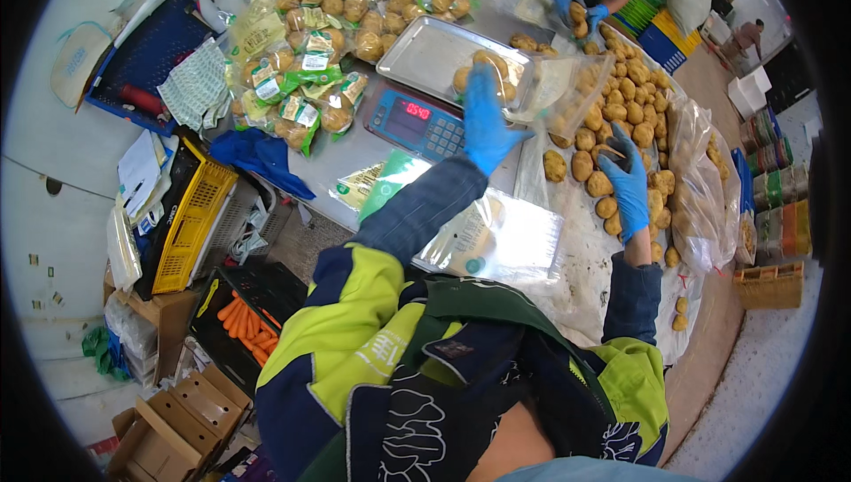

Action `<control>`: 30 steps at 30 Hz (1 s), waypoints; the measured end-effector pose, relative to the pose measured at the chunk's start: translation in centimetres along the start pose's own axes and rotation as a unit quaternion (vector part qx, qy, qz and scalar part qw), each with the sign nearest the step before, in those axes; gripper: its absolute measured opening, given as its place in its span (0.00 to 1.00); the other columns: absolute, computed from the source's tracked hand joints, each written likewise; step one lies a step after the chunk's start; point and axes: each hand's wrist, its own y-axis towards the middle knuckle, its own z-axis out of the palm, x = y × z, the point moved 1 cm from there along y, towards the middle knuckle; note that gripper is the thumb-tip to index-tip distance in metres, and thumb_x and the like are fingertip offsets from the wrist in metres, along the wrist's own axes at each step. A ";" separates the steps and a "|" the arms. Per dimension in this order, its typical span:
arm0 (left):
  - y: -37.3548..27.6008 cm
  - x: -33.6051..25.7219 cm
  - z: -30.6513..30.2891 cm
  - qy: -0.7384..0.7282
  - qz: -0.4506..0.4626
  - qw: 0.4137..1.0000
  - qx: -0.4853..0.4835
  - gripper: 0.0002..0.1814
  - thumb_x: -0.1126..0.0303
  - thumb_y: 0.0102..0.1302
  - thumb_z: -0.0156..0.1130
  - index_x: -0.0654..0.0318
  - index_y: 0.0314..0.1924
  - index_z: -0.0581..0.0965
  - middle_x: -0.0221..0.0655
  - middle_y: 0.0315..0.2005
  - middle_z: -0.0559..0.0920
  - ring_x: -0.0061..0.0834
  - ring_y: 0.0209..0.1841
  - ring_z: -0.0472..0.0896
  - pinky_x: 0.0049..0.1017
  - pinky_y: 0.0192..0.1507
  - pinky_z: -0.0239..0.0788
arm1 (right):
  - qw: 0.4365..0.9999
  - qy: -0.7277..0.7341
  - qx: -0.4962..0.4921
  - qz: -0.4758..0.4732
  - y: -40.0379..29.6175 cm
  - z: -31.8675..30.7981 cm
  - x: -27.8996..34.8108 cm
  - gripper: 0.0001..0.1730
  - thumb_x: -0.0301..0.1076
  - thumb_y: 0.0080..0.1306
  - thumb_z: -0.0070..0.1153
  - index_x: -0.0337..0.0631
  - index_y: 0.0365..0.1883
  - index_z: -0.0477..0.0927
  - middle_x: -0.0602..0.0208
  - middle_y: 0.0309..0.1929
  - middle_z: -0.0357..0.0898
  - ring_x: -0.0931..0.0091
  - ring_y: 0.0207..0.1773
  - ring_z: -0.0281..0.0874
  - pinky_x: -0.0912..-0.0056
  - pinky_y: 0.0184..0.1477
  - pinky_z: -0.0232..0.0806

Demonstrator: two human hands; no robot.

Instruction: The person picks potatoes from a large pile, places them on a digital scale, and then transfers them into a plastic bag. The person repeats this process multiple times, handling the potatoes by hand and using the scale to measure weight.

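Note:
My left hand [490, 124], in a blue glove, reaches flat over the near edge of a metal scale tray [419, 49]. Its thumb stands apart and it grips nothing. Several potatoes [508, 91] lie on the tray around its blurred fingertips. Below the tray is the scale's blue keypad panel [415, 124] with lit red digits. My right hand [626, 189], gloved with darkened fingers, is curled down onto the heap of loose potatoes [615, 111]. Whether a potato is held there cannot be told. A clear plastic bag [565, 93] lies between tray and heap.
Bagged potatoes [326, 49] pile up left of the scale. Flat printed bags [492, 236] lie before me. Across the table, a co-worker's gloved hands [580, 13] hold potatoes. A filled plastic sack [701, 196] stands right; a black crate of carrots [247, 326] sits low left.

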 end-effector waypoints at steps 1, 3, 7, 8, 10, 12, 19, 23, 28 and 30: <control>1.5 -0.3 1.1 0.010 0.069 0.997 -0.018 0.48 0.56 0.53 0.72 0.68 0.68 0.58 0.49 0.66 0.60 0.51 0.68 0.57 0.43 0.67 0.50 | 0.999 -0.016 0.014 -0.027 0.6 1.0 0.3 0.34 0.27 0.62 0.62 0.44 0.68 0.67 0.62 0.58 0.72 0.74 0.54 0.75 0.72 0.54 0.70; 5.2 -0.8 3.2 0.038 0.211 0.975 -0.057 0.33 0.59 0.58 0.69 0.65 0.60 0.71 0.51 0.55 0.75 0.50 0.58 0.72 0.41 0.59 0.63 | 0.997 0.045 0.044 -0.038 1.3 3.3 0.3 0.33 0.26 0.62 0.62 0.40 0.66 0.67 0.62 0.58 0.74 0.74 0.54 0.75 0.73 0.54 0.70; 13.5 4.7 2.6 -0.036 -0.013 0.999 -0.011 0.14 0.61 0.62 0.58 0.65 0.34 0.83 0.52 0.28 0.82 0.53 0.33 0.81 0.43 0.35 0.72 | 0.989 0.064 0.120 -0.059 0.2 7.2 3.9 0.30 0.22 0.63 0.57 0.38 0.65 0.69 0.63 0.59 0.74 0.75 0.56 0.74 0.74 0.58 0.68; 16.2 7.4 0.6 -0.051 -0.097 0.993 -0.049 0.17 0.58 0.63 0.60 0.68 0.33 0.82 0.55 0.27 0.80 0.50 0.30 0.81 0.41 0.33 0.71 | 0.990 0.083 0.105 -0.051 -0.8 7.4 3.9 0.29 0.22 0.63 0.57 0.38 0.64 0.71 0.64 0.59 0.74 0.75 0.57 0.74 0.73 0.59 0.67; 19.1 7.7 -5.5 -0.321 -0.123 0.938 -0.032 0.14 0.64 0.66 0.59 0.72 0.36 0.81 0.38 0.25 0.83 0.31 0.25 0.78 0.32 0.31 0.71 | 0.997 0.032 0.063 -0.022 -3.3 6.2 0.8 0.26 0.21 0.62 0.57 0.37 0.61 0.73 0.65 0.57 0.75 0.75 0.56 0.74 0.74 0.59 0.66; 21.6 10.2 -11.7 -0.543 -0.214 0.812 0.014 0.10 0.68 0.66 0.58 0.69 0.40 0.81 0.36 0.32 0.83 0.28 0.30 0.79 0.30 0.33 0.71 | 0.995 0.061 0.039 0.070 -6.1 6.3 -1.0 0.27 0.21 0.60 0.57 0.36 0.60 0.74 0.65 0.50 0.78 0.77 0.49 0.75 0.75 0.55 0.68; 34.8 15.0 -37.3 0.552 0.267 0.790 0.014 0.08 0.68 0.63 0.55 0.59 0.33 0.82 0.36 0.27 0.84 0.35 0.29 0.83 0.36 0.31 0.74 | 0.956 0.095 -0.022 0.278 -13.1 9.0 -6.0 0.27 0.23 0.62 0.55 0.35 0.61 0.73 0.68 0.40 0.80 0.81 0.37 0.74 0.81 0.40 0.68; 39.7 18.1 -48.6 0.803 0.084 0.580 -0.111 0.07 0.65 0.60 0.60 0.60 0.31 0.81 0.41 0.26 0.83 0.40 0.30 0.84 0.36 0.31 0.74 | 0.959 0.005 -0.088 0.269 -15.4 10.6 -8.9 0.27 0.17 0.59 0.56 0.36 0.59 0.76 0.67 0.40 0.81 0.81 0.38 0.75 0.80 0.43 0.69; 39.5 30.1 -51.6 0.708 -0.072 0.690 -0.136 0.11 0.65 0.62 0.60 0.61 0.41 0.82 0.42 0.39 0.84 0.38 0.39 0.84 0.33 0.38 0.75 | 0.930 0.076 -0.062 0.354 -13.1 13.7 -6.1 0.28 0.15 0.58 0.56 0.36 0.59 0.76 0.67 0.40 0.80 0.80 0.38 0.74 0.80 0.43 0.69; 37.7 37.2 -51.4 0.632 -0.118 0.754 -0.135 0.13 0.67 0.62 0.61 0.63 0.44 0.81 0.44 0.42 0.83 0.39 0.42 0.83 0.33 0.41 0.74 | 0.936 0.055 -0.043 0.346 -13.3 14.1 -7.3 0.28 0.15 0.58 0.56 0.37 0.59 0.76 0.67 0.40 0.80 0.80 0.38 0.74 0.79 0.42 0.69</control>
